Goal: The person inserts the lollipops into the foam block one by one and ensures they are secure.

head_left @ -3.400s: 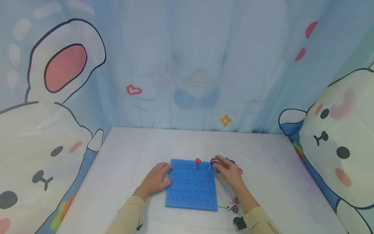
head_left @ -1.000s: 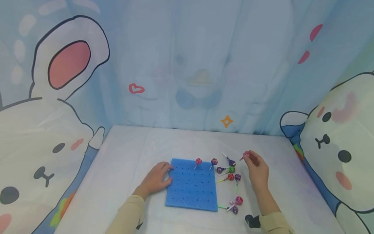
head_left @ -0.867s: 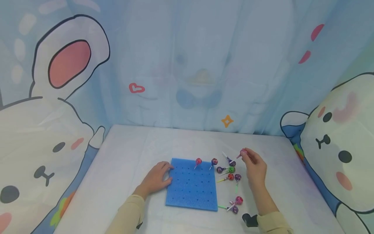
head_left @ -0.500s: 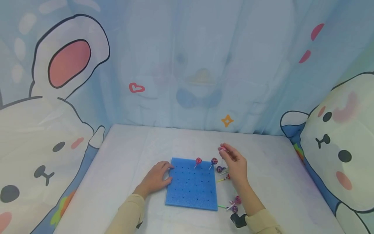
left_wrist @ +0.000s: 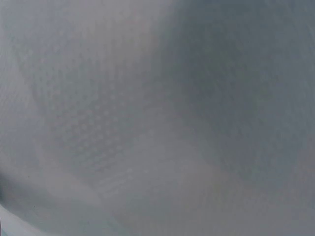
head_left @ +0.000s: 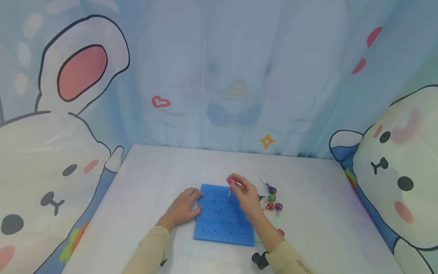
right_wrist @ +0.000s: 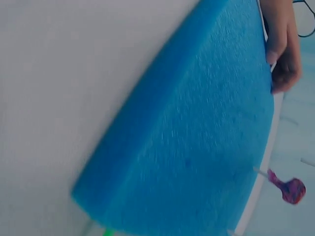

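My left hand (head_left: pixel 183 207) rests at the left edge of a blue foam board (head_left: pixel 224 220) dotted with small holes, thumb and fingertips touching the edge. In the right wrist view, the same left hand (right_wrist: pixel 283 44) shows at the upper right. Over the board's far part, my right hand (head_left: pixel 247 196) pinches a pink-wrapped lollipop (head_left: pixel 231 180) between thumb and fingers. A white stick points down below those fingers; which lollipop it belongs to I cannot tell. One purple-red lollipop (right_wrist: pixel 294 191) stands in the board near an edge, seen in the right wrist view. The left wrist view is a grey blur.
Right of the board lie several loose lollipops, among them a purple one (head_left: pixel 272 189), a green one (head_left: pixel 271 198) and a red one (head_left: pixel 270 206). My right forearm partly covers a pink one (head_left: pixel 281 232). All rest on a white-covered table (head_left: pixel 325 213) before a printed curtain (head_left: pixel 232 57).
My right hand has carried the pink lollipop leftward from beyond the loose lollipops to above the board's far side, now covering the lollipops standing there. My left hand has stayed in place.
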Demonstrator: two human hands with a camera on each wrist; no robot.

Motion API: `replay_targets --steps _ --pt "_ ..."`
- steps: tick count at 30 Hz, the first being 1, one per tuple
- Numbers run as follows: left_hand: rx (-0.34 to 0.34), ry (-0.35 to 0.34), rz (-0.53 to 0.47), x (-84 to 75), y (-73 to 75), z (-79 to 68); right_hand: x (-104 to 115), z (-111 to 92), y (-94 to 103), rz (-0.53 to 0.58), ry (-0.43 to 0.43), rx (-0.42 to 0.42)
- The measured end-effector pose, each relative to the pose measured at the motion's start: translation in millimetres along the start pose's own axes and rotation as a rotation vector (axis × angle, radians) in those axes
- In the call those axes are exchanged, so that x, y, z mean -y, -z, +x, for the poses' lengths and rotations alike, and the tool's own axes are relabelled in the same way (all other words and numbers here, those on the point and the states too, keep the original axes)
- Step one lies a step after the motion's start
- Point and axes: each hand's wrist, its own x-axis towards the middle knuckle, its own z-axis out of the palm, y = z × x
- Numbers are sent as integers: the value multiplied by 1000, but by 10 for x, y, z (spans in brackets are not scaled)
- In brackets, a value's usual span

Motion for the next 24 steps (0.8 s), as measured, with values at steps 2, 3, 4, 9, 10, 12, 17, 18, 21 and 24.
replay_targets --steps 2,3,4,9,10,12,17,18,21,24 --pt "0 10 0 5 1 -4 -48 11 -74 -8 -9 18" --pt "2 16 3 5 1 -3 -77 17 -105 -17 -13 25" --pt "3 20 2 3 3 -2 -107 21 -135 -29 -19 26" --pt "7 41 12 -20 16 9 -256 32 -245 -69 -36 54" --pt "8 42 11 -30 18 12 -277 26 -258 -75 -42 57" --pt "16 49 12 -47 23 12 -308 17 -284 -89 -52 67" --pt "23 47 19 -64 35 8 -338 10 -333 -126 -60 79" --pt "19 42 18 -66 39 10 -342 12 -340 -137 -57 80" --pt "6 32 13 -72 52 16 -358 18 -355 -157 -49 87" --pt "0 27 -2 -80 67 19 -364 17 -367 -173 -45 87"
